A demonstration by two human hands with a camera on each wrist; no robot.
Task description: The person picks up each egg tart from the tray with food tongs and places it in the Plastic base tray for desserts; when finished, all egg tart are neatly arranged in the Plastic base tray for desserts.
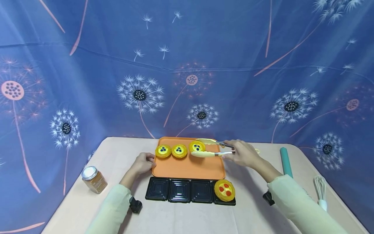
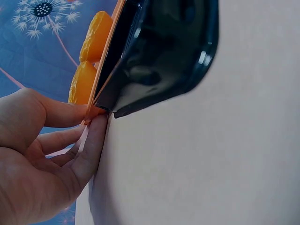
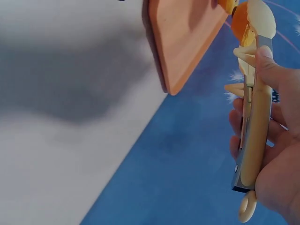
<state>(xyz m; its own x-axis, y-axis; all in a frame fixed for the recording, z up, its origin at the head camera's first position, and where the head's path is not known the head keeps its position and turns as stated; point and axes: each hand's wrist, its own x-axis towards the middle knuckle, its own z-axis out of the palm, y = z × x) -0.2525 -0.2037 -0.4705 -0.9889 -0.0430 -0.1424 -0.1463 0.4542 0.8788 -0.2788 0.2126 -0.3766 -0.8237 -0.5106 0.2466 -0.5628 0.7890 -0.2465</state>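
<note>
My right hand (image 1: 242,153) grips a pair of tongs (image 3: 255,136) with cream-coloured tips. Between the tips sits an egg tart with blue berries (image 1: 197,146), which looks lifted a little above the orange tray (image 1: 187,170). Two more such tarts, a left one (image 1: 163,151) and a middle one (image 1: 179,151), rest on the tray's left half. With thumb and fingers, my left hand (image 1: 143,163) pinches the tray's left edge; the left wrist view shows this hold close up. Nearer me lies a black tray of square compartments (image 1: 179,190). Its rightmost compartment bears a tart with red pieces (image 1: 224,190).
At the left of the table stands a jar with a silver lid (image 1: 94,179). On the right lie a teal cylinder (image 1: 286,162) and a whisk (image 1: 320,191) with a white handle. A blue dandelion-print cloth (image 1: 187,48) hangs behind and beside the table.
</note>
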